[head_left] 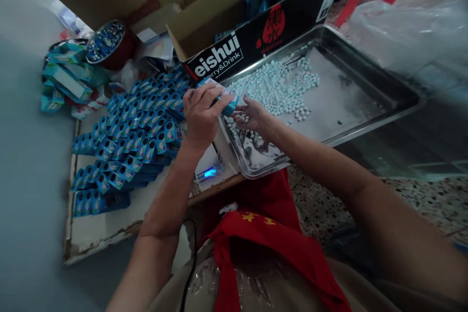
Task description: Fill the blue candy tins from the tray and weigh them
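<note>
In the centre of the frame, the left hand grasps a small blue carton, its fingers over the top and the carton tipped toward the right. The right hand is just beside the carton's lower end, palm turned up, unclenched and loosely cupped, with a few pale balls resting on its fingers. Most of the balls lie massed across the upper left part of a shallow metal tray, right of centre, whose bare bottom looks dusted with white powder.

At left, rows of similar cartons, many showing a dark round hole, stand packed close on a pale tabletop. Behind the tray, a black printed cardboard box slants across the top of the frame.

The held carton looks like thin card: light, fairly stiff, but easily dented if squeezed. A gentle grip across its broad sides, away from the end by the right hand, should suit it. The balls look small, hard and smooth; powder may make them slippery and ready to roll, so a cupped palm should handle them better than a pinch.
</note>
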Demonstrator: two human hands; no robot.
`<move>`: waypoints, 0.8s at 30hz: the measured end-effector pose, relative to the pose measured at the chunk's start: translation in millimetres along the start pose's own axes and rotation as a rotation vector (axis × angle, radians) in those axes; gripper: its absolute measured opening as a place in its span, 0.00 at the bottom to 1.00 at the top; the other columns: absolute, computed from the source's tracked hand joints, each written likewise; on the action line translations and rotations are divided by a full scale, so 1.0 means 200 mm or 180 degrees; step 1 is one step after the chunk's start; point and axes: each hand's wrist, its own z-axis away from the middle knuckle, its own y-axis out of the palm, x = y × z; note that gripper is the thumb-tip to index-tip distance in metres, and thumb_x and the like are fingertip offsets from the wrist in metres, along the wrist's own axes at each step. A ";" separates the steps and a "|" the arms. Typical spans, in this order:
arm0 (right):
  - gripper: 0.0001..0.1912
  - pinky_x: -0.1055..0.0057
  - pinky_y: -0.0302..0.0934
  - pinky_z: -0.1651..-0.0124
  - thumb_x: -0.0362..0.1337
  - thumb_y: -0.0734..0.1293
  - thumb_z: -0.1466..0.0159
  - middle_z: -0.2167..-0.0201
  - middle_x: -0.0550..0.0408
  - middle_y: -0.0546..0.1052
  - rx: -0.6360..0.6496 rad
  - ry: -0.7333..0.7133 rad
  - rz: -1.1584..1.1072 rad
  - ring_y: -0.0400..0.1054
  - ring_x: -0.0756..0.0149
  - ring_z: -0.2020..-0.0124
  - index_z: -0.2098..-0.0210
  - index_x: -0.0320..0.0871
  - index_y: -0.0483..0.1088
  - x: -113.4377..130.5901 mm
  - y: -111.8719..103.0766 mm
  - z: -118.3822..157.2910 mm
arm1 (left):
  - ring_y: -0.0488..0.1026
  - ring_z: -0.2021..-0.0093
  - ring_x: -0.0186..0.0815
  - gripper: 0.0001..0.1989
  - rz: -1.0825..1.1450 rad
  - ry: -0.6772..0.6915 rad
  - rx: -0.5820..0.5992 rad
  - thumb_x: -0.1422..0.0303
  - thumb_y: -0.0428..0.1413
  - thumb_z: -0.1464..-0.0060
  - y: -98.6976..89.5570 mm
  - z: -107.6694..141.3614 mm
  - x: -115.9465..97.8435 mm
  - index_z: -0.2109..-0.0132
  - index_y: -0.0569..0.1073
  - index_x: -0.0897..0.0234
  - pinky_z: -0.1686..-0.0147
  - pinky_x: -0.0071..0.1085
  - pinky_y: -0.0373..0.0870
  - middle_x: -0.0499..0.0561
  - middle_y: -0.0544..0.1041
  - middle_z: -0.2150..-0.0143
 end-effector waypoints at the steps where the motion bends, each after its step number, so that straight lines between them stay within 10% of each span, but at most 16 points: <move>1: 0.25 0.78 0.58 0.79 0.55 0.52 0.16 0.70 0.52 0.70 -0.0155 0.0055 -0.0048 0.63 0.66 0.73 0.57 0.46 0.67 0.01 0.01 0.01 | 0.78 0.34 0.48 0.14 0.0049 -0.0040 -0.0040 0.74 0.60 0.29 0.02 0.00 0.00 0.48 0.86 0.49 0.28 0.51 0.66 0.50 0.86 0.43; 9: 0.16 0.79 0.59 0.81 0.49 0.59 0.18 0.66 0.50 0.73 -0.0460 0.0261 -0.0259 0.63 0.68 0.73 0.55 0.45 0.70 0.04 0.09 0.10 | 0.83 0.42 0.47 0.20 0.1410 -0.1328 -0.0596 0.65 0.74 0.42 0.11 0.18 0.09 0.43 0.84 0.55 0.35 0.43 0.77 0.52 0.86 0.46; 15: 0.15 0.87 0.61 0.77 0.20 0.58 0.28 0.65 0.52 0.74 -0.0641 -0.0103 -0.0235 0.66 0.74 0.72 0.56 0.44 0.69 0.09 0.08 0.17 | 0.86 0.50 0.43 0.32 0.2716 -0.2625 -0.0904 0.54 0.83 0.56 -0.10 0.51 0.02 0.47 0.81 0.58 0.44 0.39 0.84 0.50 0.87 0.50; 19: 0.14 0.91 0.58 0.78 0.21 0.59 0.23 0.65 0.53 0.77 -0.0750 -0.0440 -0.0090 0.62 0.78 0.74 0.61 0.44 0.68 0.11 0.07 0.20 | 0.85 0.55 0.40 0.31 0.3001 -0.3033 -0.1067 0.59 0.84 0.59 -0.24 0.74 -0.06 0.50 0.81 0.59 0.46 0.36 0.84 0.49 0.87 0.54; 24: 0.14 0.86 0.42 0.85 0.27 0.65 0.22 0.75 0.60 0.74 -0.0356 -0.0397 0.0444 0.48 0.73 0.78 0.62 0.50 0.71 0.10 0.03 0.20 | 0.84 0.55 0.38 0.35 0.3223 -0.3310 -0.1073 0.61 0.84 0.65 -0.19 0.92 -0.04 0.50 0.79 0.59 0.46 0.36 0.83 0.46 0.86 0.56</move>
